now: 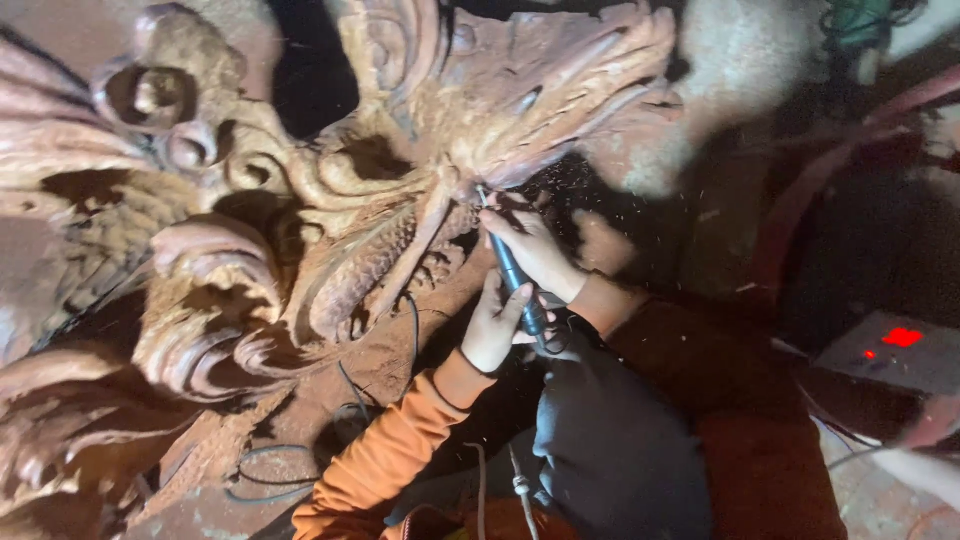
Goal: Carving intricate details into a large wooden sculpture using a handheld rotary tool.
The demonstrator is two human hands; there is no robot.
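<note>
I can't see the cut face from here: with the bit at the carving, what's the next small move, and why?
Probably ease the tool a little along the carving groove. Both the right hand and the left hand grip it, its tip meets the wood under the fanned leaves, and dust is flying there, so the bit seems to be cutting.
</note>
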